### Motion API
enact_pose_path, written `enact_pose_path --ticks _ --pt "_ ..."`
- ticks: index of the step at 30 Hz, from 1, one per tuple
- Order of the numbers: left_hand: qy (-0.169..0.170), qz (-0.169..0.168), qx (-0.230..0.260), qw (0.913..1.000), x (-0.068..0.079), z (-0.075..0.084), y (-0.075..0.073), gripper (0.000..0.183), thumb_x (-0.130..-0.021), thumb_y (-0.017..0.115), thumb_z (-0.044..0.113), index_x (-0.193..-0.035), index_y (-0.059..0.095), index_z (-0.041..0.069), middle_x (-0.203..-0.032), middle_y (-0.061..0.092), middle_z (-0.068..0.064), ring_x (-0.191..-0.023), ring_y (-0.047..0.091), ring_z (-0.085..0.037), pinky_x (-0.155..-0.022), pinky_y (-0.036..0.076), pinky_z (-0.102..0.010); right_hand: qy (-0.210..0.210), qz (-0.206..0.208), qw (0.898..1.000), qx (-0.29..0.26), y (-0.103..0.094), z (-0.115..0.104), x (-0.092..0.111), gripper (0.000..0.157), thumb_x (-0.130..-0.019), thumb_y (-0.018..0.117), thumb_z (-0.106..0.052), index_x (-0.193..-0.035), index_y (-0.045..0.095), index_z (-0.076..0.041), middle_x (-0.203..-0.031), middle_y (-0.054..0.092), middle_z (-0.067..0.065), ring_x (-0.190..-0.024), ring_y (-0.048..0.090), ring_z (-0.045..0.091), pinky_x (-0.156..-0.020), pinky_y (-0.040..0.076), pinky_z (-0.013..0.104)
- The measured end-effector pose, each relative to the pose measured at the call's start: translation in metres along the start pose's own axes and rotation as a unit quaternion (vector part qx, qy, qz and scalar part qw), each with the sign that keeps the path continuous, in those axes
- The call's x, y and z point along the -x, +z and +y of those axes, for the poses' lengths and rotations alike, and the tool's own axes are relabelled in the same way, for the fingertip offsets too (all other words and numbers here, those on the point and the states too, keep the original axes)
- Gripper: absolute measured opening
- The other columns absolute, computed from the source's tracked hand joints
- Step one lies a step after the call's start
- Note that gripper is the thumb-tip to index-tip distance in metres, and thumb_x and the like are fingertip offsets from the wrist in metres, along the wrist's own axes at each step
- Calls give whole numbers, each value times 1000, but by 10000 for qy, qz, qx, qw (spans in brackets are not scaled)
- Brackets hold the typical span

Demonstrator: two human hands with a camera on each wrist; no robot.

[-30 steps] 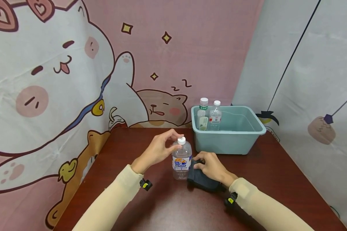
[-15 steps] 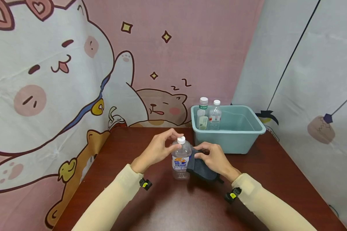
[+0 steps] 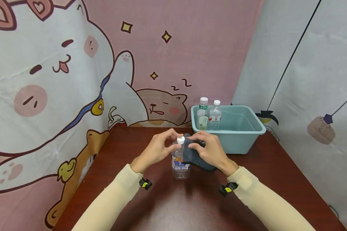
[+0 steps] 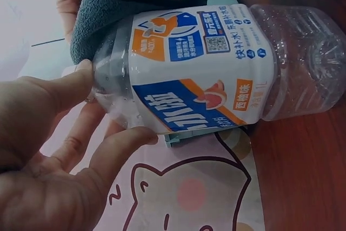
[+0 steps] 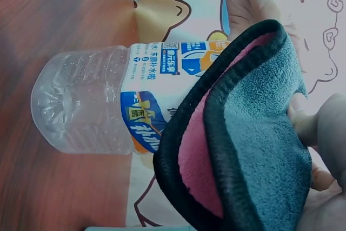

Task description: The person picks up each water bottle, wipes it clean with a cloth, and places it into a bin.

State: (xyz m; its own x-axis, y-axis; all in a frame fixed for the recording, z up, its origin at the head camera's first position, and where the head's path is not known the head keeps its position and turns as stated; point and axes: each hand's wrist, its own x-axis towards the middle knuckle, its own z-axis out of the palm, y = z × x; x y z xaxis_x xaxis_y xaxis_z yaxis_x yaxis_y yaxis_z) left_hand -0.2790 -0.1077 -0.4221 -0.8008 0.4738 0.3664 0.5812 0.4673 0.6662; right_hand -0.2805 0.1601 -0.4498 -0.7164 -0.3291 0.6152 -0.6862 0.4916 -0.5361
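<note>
A large clear plastic bottle (image 3: 180, 173) with a white cap and a blue, white and orange label stands upright on the table. My left hand (image 3: 161, 148) grips its top, thumb and fingers about the neck and shoulder, as the left wrist view shows. On the opposite side, my right hand (image 3: 210, 150) pinches a folded cleaning cloth (image 3: 193, 157). In the right wrist view the cloth (image 5: 265, 128) shows grey-teal outside, pink inside, with black edging. It lies along the bottle's upper right side and covers part of the shoulder and label.
Behind the right hand, a light blue-green plastic bin (image 3: 228, 141) stands at the back of the dark red-brown table (image 3: 150, 205). Two bottles are upright in its left end, one with a green-banded neck (image 3: 203, 114) and one with a red-and-white label (image 3: 215, 116). Printed cloth walls border the table.
My right hand has raised the cloth from low beside the bottle up to its shoulder, near the cap. The left hand keeps its hold at the top, and the bottle stays in place.
</note>
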Motion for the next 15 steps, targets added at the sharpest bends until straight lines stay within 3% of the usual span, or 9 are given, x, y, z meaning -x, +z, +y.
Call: enact_pose_path --ticks 7,15 --pt "-41 -72 1 10000 -2 0 -1 36 -105 89 18 -138 73 21 -149 81 -2 -133 78 -28 -113 69 -51 -17 13 10000 47 -3 -3 0 27 -100 94 -15 -127 91 -14 -115 86 0 -106 82 19 -90 68 36" --pt "-7 -116 -15 9999 -3 0 -4 39 -105 90 17 -140 73 20 -138 84 -5 -133 79 -33 -114 68 -54 113 -148 9998 110 -6 -2 1 28 -102 92 -18 -129 90 -16 -117 85 -1 -106 81 16 -93 70 39"
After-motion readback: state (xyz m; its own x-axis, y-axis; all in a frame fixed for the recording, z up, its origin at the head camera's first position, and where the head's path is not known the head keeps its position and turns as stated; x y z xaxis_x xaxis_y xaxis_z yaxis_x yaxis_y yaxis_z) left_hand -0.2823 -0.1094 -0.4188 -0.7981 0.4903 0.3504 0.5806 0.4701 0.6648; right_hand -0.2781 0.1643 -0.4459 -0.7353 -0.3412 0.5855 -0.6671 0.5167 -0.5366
